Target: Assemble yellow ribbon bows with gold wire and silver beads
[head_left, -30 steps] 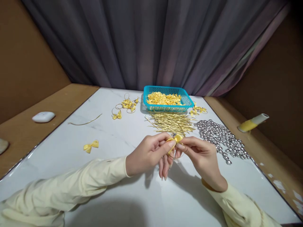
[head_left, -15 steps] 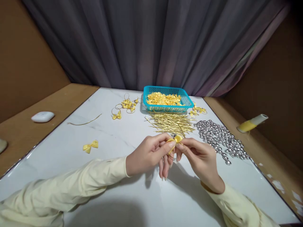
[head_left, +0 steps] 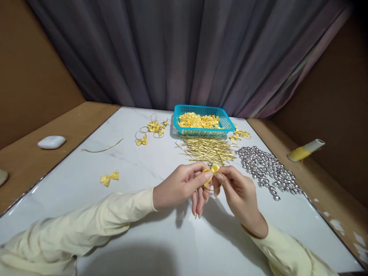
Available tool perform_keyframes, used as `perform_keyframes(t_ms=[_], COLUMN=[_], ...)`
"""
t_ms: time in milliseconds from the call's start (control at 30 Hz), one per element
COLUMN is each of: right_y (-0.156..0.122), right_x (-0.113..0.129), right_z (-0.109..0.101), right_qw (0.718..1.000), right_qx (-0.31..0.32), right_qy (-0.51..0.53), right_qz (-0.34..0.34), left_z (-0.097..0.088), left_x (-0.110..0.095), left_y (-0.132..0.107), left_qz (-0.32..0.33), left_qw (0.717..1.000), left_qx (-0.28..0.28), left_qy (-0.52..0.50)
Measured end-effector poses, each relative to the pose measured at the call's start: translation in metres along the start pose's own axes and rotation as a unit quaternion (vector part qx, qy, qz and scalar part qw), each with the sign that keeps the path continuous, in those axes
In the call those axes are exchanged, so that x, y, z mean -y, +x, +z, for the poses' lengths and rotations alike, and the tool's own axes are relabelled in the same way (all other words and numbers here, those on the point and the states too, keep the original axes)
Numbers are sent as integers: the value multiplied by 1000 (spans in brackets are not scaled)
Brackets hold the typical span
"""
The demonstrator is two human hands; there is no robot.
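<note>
While the left hand (head_left: 179, 188) pinches a yellow bow (head_left: 215, 168) well before the blue basket (head_left: 204, 132), the right hand (head_left: 241, 195) pinches gold cord (head_left: 213, 190) beside that bow. Gold strands (head_left: 207, 149) lie before the basket, silver beads (head_left: 267, 166) to its near right, looped bows (head_left: 155, 127) at its left.

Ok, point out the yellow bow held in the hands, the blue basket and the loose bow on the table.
Held bow (head_left: 215, 168): head view, on its upper right loop.
Blue basket (head_left: 207, 130): head view, on its front rim.
Loose bow (head_left: 110, 178): head view, on its pinched middle.
</note>
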State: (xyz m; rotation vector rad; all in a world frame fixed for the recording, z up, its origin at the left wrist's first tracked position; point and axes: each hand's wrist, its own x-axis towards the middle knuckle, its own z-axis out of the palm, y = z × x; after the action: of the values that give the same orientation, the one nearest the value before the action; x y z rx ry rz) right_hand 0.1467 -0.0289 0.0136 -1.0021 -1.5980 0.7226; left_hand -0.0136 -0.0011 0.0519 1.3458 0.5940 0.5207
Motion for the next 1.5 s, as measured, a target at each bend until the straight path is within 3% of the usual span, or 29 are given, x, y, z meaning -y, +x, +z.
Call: perform_keyframes(t_ms=[167, 267, 333, 567, 667, 767, 833, 967, 1167, 1300, 1500], right_y=[5, 8, 8, 13, 16, 18, 18, 17, 16, 17, 18], right_x=[2, 6, 9, 8, 8, 9, 11, 14, 21, 20, 13], right_z=[-6, -13, -15, -8, -9, -12, -15, -22, -27, -23, -19], right_qw=[999, 997, 997, 983, 978, 991, 998, 985, 978, 951, 914], right_qx=[-18, -59, -50, 39, 40, 17, 34, 78, 64, 102, 158], right_qy=[44, 30, 17, 163, 189, 126, 46, -76, -106, -189, -297], right_qz=[-14, -47, -54, 76, 84, 31, -32, -135, -167, -220, -227], left_z=[-2, -2, -2, -3, -5, -4, -4, -4, -5, -3, -1], left_x=[-2, -5, -6, -9, -9, -9, -9, -10, -14, -17, -16], left_y=[0, -1, -2, -2, -2, -3, -4, -5, -6, -7, -5], left_qz=[15, 23, 30, 33, 33, 40, 43, 38, 27, 32, 25], left_qw=[998, 992, 987, 992, 992, 991, 991, 987, 970, 961, 960], left_qx=[-30, -61, -75, -77, -80, -69, -58, -47, -57, -57, -45], left_qy=[47, 106, 138, 97, 91, 103, 111, 148, 233, 268, 274])
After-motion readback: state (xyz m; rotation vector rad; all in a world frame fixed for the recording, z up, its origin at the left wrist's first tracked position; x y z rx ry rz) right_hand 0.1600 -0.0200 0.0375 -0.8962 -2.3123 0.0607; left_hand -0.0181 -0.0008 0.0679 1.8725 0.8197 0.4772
